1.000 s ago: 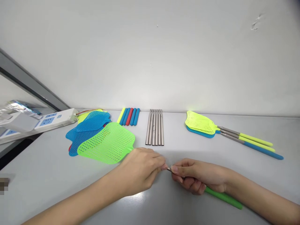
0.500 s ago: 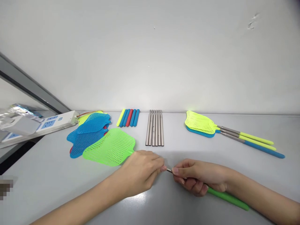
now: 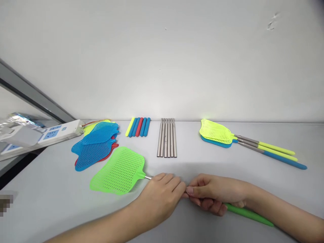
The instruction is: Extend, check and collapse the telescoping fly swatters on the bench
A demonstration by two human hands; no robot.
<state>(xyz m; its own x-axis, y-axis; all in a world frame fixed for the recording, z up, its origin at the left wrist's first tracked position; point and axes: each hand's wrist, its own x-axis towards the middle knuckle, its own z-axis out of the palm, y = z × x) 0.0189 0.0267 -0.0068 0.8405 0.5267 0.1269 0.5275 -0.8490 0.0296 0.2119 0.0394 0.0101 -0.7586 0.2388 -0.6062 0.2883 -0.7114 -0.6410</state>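
A green fly swatter lies across both hands, its perforated head (image 3: pixel 120 170) off to the left and a short piece of metal rod (image 3: pixel 148 177) showing beside it. My left hand (image 3: pixel 164 195) is closed over that rod, knuckles up. Close against it, my right hand (image 3: pixel 210 194) pinches the rod with thumb and forefinger, the other fingers curled underneath. From below the right palm the green handle (image 3: pixel 249 214) sticks out toward the lower right. Most of the rod is hidden inside the two hands.
Blue, yellow and red swatter heads (image 3: pixel 95 152) overlap at the left, near a white power strip (image 3: pixel 60 131). Several coloured handles (image 3: pixel 138 127) and metal rods (image 3: pixel 167 140) lie in rows by the wall. Three whole swatters (image 3: pixel 217 133) rest at the right.
My left hand has shifted right and slightly down, up to my right hand. The green head has swung down, and rod now shows beside it. My right hand has barely moved.
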